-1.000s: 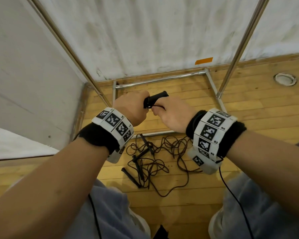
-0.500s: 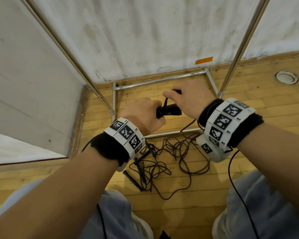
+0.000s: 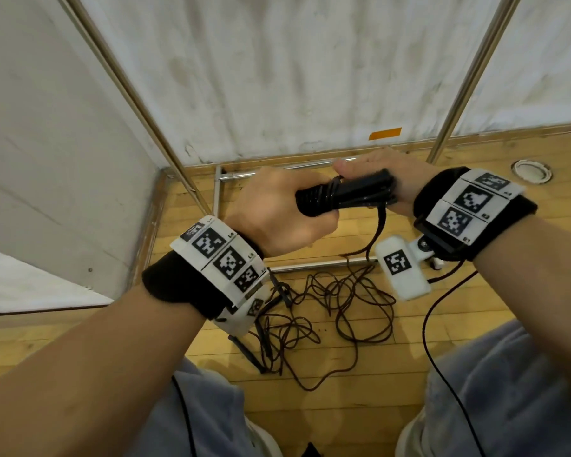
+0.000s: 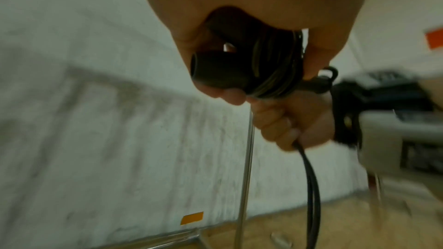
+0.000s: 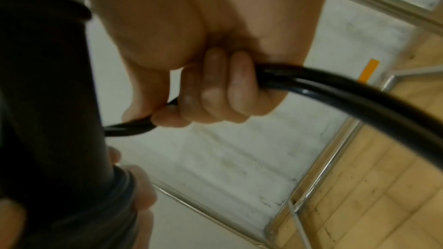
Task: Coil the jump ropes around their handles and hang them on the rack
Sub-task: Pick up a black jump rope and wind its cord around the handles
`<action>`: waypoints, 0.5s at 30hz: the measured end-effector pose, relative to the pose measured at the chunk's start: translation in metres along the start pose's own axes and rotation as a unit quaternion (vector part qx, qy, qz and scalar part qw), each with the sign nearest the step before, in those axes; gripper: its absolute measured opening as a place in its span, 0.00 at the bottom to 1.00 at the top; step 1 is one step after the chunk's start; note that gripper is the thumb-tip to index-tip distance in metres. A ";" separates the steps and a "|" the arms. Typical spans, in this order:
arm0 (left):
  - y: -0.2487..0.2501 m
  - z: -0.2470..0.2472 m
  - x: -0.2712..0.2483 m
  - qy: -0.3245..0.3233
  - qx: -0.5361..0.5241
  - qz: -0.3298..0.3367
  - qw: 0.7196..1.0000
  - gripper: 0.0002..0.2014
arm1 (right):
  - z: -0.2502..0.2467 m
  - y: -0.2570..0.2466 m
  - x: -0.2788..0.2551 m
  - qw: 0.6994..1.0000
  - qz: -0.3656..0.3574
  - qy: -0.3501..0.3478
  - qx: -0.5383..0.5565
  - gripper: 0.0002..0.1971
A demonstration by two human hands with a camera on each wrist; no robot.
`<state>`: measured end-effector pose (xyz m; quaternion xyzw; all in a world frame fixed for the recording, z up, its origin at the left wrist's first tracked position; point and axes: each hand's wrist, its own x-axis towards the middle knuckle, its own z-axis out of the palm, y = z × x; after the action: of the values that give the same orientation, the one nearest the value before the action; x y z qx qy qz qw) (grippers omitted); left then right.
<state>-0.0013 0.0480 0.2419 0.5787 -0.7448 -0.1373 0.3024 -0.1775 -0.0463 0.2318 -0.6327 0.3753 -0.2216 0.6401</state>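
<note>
Raised since the earlier frame, the handles (image 3: 340, 196) are gripped by the curled left hand (image 3: 277, 212); the rope (image 5: 323, 84) is enclosed by the right hand (image 3: 386, 179) fingers (image 5: 215, 90).

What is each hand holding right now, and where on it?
The left hand grips the black handles at their rope-wrapped end; the right hand grips the loose rope beside the other end.

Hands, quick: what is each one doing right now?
Left hand: grips the black handles, cord wound round them.
Right hand: fingers curled round the black rope, holding it.
</note>
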 end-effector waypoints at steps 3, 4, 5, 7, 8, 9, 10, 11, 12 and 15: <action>0.008 -0.003 0.003 0.043 -0.108 -0.084 0.990 0.06 | 0.009 0.005 0.002 0.996 0.017 0.015 0.082 0.17; 0.010 -0.004 0.006 0.055 -0.144 -0.101 0.983 0.07 | 0.014 0.007 0.003 0.995 0.017 0.007 0.094 0.19; 0.013 -0.004 0.008 0.067 -0.175 -0.113 0.976 0.08 | 0.018 0.008 0.003 0.994 0.011 -0.005 0.110 0.22; 0.017 -0.007 0.011 0.088 -0.201 -0.118 0.968 0.10 | 0.024 0.008 0.004 0.990 -0.010 0.001 0.140 0.20; 0.019 -0.008 0.013 0.095 -0.205 -0.118 0.967 0.10 | 0.026 0.007 0.004 0.991 -0.023 0.025 0.133 0.16; 0.020 -0.009 0.013 0.101 -0.207 -0.117 0.966 0.11 | 0.029 0.005 0.004 0.992 -0.039 0.063 0.102 0.14; 0.021 -0.010 0.015 0.106 -0.205 -0.116 0.966 0.12 | 0.034 0.004 0.004 0.991 -0.056 0.107 0.049 0.15; 0.022 -0.010 0.016 0.112 -0.201 -0.114 0.967 0.13 | 0.039 0.004 0.005 0.986 -0.074 0.152 -0.012 0.17; 0.023 -0.010 0.018 0.116 -0.198 -0.114 0.967 0.13 | 0.044 0.003 0.006 0.976 -0.087 0.190 -0.066 0.20; 0.027 -0.011 0.023 0.129 -0.200 -0.122 0.964 0.08 | 0.057 -0.001 0.004 0.955 -0.115 0.244 -0.126 0.21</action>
<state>-0.0196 0.0361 0.2720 0.6057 -0.5808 -0.2430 0.4866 -0.1314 -0.0130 0.2272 -0.6739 0.4692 -0.3921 0.4146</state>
